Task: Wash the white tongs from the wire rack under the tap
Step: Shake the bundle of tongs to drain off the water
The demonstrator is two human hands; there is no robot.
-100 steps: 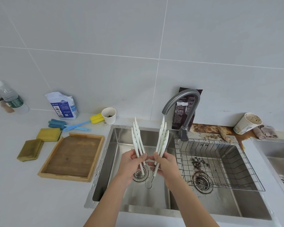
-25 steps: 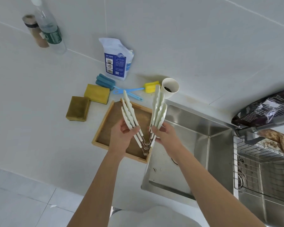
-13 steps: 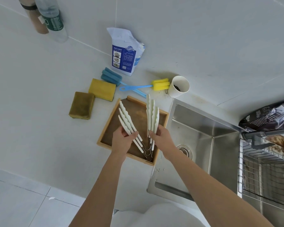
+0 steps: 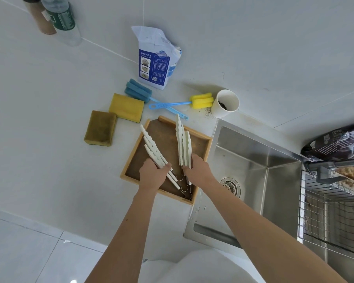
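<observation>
Both hands hold a bunch of white tongs (image 4: 183,144) with wavy plastic arms and wire loops at the near end, spread in a V low over the wooden tray (image 4: 200,139). My left hand (image 4: 153,175) grips the left arms. My right hand (image 4: 196,170) grips the right arms. The wire rack (image 4: 325,213) sits in the sink's right basin, at the right edge. The grey tap (image 4: 339,163) reaches in from the right edge, away from the tongs.
The steel sink (image 4: 253,160) lies right of the tray. Behind the tray are two sponges (image 4: 126,107), two sponge brushes (image 4: 200,101), a paper cup (image 4: 226,104) and a white-blue bag (image 4: 156,58). Bottles (image 4: 59,17) stand far left. A dark bag (image 4: 339,144) is at the right.
The tongs moved from over the sink leftward and down to just above the wooden tray. Both hands kept their grip, and the view swung left with them.
</observation>
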